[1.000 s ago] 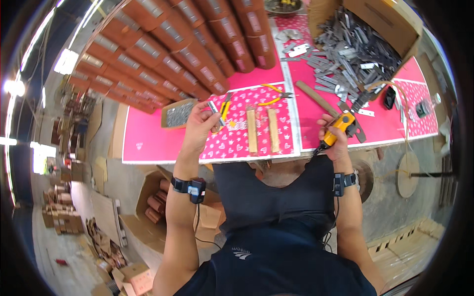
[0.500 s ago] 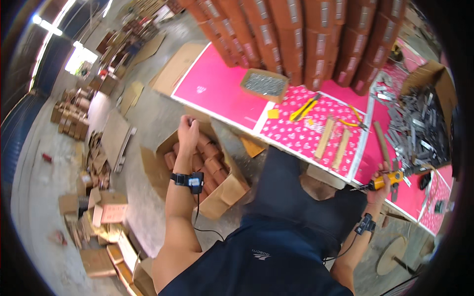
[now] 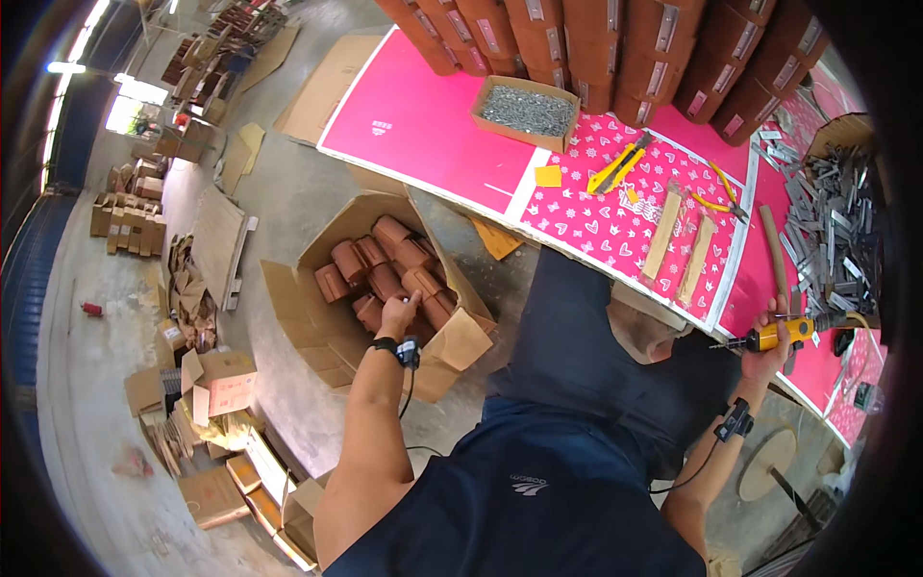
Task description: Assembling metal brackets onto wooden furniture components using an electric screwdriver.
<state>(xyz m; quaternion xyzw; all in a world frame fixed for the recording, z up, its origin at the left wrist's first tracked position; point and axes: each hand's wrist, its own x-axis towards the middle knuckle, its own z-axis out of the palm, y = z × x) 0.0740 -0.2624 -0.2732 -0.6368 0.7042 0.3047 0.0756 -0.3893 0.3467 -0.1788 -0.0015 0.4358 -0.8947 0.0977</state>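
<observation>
My left hand [image 3: 399, 315] is over the near part of an opened cardboard box [image 3: 279, 298] on the floor, its fingers curled closed. Their tips are beside the short brown cylinders [image 3: 386, 281] heaped in that box. Whether anything is pinched in them is too small to tell. At the right edge of the table, my right hand [image 3: 764, 361] is wrapped around a yellow power drill [image 3: 769, 335]. The drill's thin bit points left, above my dark trousers.
The pink-covered table [image 3: 423, 120] carries tall stacks of brown cylinders [image 3: 654, 58] with metal plates, a small carton of metal bits [image 3: 524, 111], yellow-handled cutters [image 3: 620, 165], yellow pliers [image 3: 721, 197], two tan strips [image 3: 663, 236] and a heap of metal pieces [image 3: 836, 231]. Cartons [image 3: 219, 380] stand at left.
My left hand has come down and nearer, from the box's far rim to over the cylinders. My right hand keeps the drill at the table's edge. The view has shifted slightly.
</observation>
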